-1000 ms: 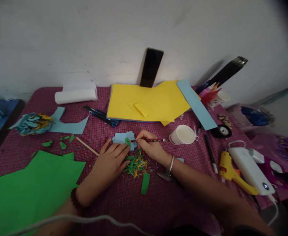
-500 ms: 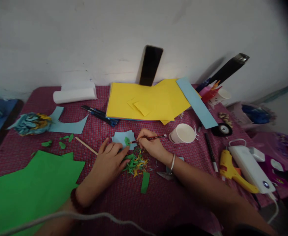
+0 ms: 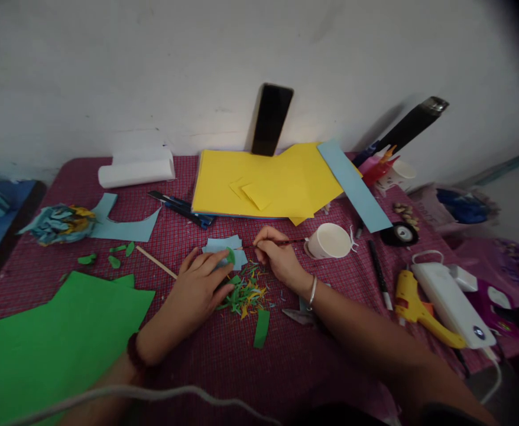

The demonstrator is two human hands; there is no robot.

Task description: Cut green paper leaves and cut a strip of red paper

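Observation:
My left hand [image 3: 201, 283] lies with its fingers spread, fingertips resting on the small light-blue paper pieces [image 3: 240, 258] and against a green leaf-shaped paper cutout [image 3: 230, 256]. Between the fingers of my right hand [image 3: 279, 260] is a thin, dark red pencil [image 3: 289, 241], pinched in a writing grip. Its tip is too faint to make out clearly, just right of the blue paper. A heap of green, yellow and blue paper shreds [image 3: 247, 294] lies below both hands, and a green paper strip [image 3: 262, 329] is nearer me.
A paper cup [image 3: 329, 241] stands right of my right hand, with scissors [image 3: 299, 316] under the wrist. Yellow sheets [image 3: 224, 171], a leaning phone [image 3: 272, 118] and cutters [image 3: 182, 208] are behind. Green sheets [image 3: 64, 331] lie left; a glue gun [image 3: 412, 305] lies right.
My right hand has drawn back slightly to the right, taking the pencil's tip away from the green cutout. My left fingers now cover more of the cutout.

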